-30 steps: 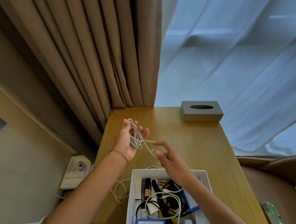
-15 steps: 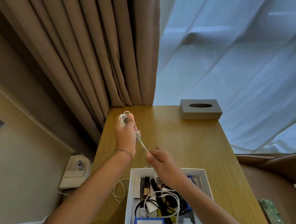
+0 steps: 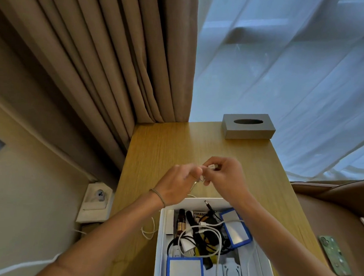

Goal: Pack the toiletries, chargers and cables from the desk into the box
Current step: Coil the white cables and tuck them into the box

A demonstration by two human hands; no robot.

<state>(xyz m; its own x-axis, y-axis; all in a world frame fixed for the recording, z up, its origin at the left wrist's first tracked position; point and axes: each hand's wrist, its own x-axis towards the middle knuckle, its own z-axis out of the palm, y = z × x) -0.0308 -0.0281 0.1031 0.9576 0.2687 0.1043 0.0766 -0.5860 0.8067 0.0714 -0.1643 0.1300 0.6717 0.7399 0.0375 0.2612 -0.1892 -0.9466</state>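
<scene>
- Gripping a white cable (image 3: pixel 202 177), both hands meet above the wooden desk (image 3: pixel 163 151), just beyond the far edge of the box (image 3: pixel 161 240).
- The left hand (image 3: pixel 176 185) has its fingers curled round the cable; a thin bracelet (image 3: pixel 158 197) circles its wrist.
- The right hand (image 3: pixel 226 176) pinches the cable's white plug end (image 3: pixel 212 166) between thumb and fingertips, touching the left hand's fingertips.
- A loose loop of the same white cable lies on the desk below the left forearm, beside the box's left wall.
- The white box sits open beneath both wrists. Inside lie tangled black and white cables, a small dark bottle (image 3: pixel 181 223), a white charger (image 3: pixel 187 244), a black plug tip (image 3: pixel 207 205) and two blue-edged cards (image 3: pixel 235 228).
- Farther from the hands, at the desk's far right corner, stands a grey tissue box (image 3: pixel 248 129).
- Left of the left arm, off the desk, is a wall socket (image 3: pixel 99 196).
- Right of the right arm, a phone (image 3: pixel 333 254) lies on a brown seat.
</scene>
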